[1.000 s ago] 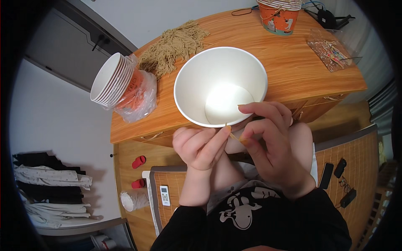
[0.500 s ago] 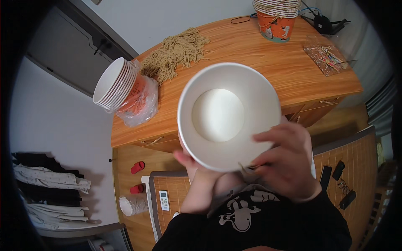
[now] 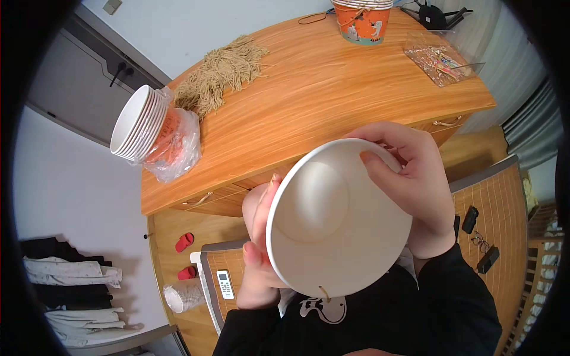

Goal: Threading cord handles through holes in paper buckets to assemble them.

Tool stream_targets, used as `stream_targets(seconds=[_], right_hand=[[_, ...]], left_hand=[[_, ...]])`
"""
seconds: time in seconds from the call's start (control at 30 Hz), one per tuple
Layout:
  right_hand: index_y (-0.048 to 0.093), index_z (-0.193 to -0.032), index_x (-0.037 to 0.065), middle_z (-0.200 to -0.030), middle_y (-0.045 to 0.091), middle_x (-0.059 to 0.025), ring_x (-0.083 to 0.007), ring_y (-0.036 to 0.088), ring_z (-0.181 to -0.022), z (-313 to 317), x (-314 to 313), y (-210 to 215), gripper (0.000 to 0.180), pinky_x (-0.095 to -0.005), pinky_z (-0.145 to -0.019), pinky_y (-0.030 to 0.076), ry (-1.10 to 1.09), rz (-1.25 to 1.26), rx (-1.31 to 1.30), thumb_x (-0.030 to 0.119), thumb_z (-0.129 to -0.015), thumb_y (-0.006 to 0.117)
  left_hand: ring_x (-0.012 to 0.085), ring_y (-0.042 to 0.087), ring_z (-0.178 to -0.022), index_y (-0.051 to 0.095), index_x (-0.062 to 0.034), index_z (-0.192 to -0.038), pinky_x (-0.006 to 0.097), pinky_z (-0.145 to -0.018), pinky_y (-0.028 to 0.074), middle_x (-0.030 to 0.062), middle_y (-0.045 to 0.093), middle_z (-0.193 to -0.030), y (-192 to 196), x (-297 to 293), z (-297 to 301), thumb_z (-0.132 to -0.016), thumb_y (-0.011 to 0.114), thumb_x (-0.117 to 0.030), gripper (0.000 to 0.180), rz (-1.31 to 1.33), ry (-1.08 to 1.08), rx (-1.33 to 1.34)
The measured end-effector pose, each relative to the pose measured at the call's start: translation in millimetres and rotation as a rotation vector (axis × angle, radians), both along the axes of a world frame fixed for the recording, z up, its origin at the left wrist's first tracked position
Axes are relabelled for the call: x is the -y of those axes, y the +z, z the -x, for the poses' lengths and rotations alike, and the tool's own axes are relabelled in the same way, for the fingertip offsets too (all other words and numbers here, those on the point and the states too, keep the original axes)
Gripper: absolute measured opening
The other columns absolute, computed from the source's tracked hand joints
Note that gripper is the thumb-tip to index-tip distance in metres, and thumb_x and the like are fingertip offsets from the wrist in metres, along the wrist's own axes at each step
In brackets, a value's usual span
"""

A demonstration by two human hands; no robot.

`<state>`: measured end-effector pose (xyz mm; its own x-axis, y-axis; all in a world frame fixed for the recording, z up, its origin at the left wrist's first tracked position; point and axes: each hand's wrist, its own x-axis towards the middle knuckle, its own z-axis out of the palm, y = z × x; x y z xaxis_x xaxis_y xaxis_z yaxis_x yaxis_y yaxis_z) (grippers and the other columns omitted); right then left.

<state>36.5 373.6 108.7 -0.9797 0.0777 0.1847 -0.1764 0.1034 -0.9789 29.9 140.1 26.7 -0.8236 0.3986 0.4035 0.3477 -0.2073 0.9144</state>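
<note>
While both hands tilt the white paper bowl (image 3: 338,228) up near the chest, the right hand (image 3: 415,178) pinches its rim at two o'clock and the left hand (image 3: 261,237) closes on the nine o'clock edge. A thin string end (image 3: 325,293), perhaps, pokes through at six o'clock; threading it seems the step in hand, calling for a fingertip pinch.

Left hand (image 3: 259,237) and right hand (image 3: 409,178) raised, apparently gripping (fingers curled).
</note>
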Motion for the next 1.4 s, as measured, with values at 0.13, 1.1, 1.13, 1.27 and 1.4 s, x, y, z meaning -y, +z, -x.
stream_targets(seconds=[0.13,1.1,1.13,1.27,1.4], right_hand=[[0.067,-0.109,-0.007,-0.098,0.071,-0.0083,-0.0114,0.065,-0.094,-3.4,-1.6,0.9,0.029,-0.0244,-0.084,0.05,-0.026,-0.038,-0.002,-0.007,-0.085,0.051],[0.07,-0.106,-0.004,-0.087,0.072,-0.0081,-0.0098,0.065,-0.078,-5.4,6.2,-1.5,0.024,-0.0241,-0.071,0.051,-0.083,-0.048,-0.106,-0.003,-0.086,0.056],[0.069,-0.106,-0.006,-0.094,0.072,-0.0081,-0.0098,0.066,-0.086,-5.2,7.0,-0.2,0.026,-0.0234,-0.076,0.052,-0.072,-0.043,-0.077,-0.009,-0.086,0.052],[0.069,-0.104,-0.006,-0.093,0.072,-0.0073,-0.0091,0.065,-0.083,-0.6,3.4,-7.9,0.025,-0.0226,-0.074,0.051,-0.087,-0.045,-0.132,-0.009,-0.085,0.053],[0.069,-0.101,-0.005,-0.091,0.071,-0.0069,-0.0102,0.066,-0.082,0.6,-3.2,-4.5,0.023,-0.0225,-0.074,0.051,-0.071,0.032,-0.05,-0.008,-0.084,0.055]], left_hand=[[0.0305,0.037,-0.143,0.028,-0.0025,-0.156,0.048,-0.118,0.031,0.016,0.033,-0.159,0.5,-3.0,-3.3,-0.096,0.014,-0.076,0.095,-0.19,-0.123,0.278],[0.03,0.043,-0.138,0.029,-0.005,-0.153,0.047,-0.115,0.039,0.0175,0.038,-0.153,34.4,-15.3,-24.6,-0.076,0.053,-0.087,0.115,-0.349,0.161,0.474],[0.0303,0.043,-0.138,0.029,-0.0048,-0.153,0.047,-0.115,0.039,0.0176,0.037,-0.153,32.0,-16.7,-23.5,-0.076,0.054,-0.087,0.115,-0.402,0.13,0.457],[0.0315,0.043,-0.137,0.033,-0.0037,-0.15,0.048,-0.114,0.04,0.0176,0.035,-0.154,16.7,-26.3,-15.5,-0.073,0.06,-0.084,0.115,-0.615,-0.016,0.401],[0.0327,0.043,-0.137,0.036,-0.0026,-0.148,0.048,-0.113,0.04,0.0177,0.033,-0.155,6.3,-37.7,-10.5,-0.071,0.066,-0.081,0.114,-0.822,-0.158,0.336]])
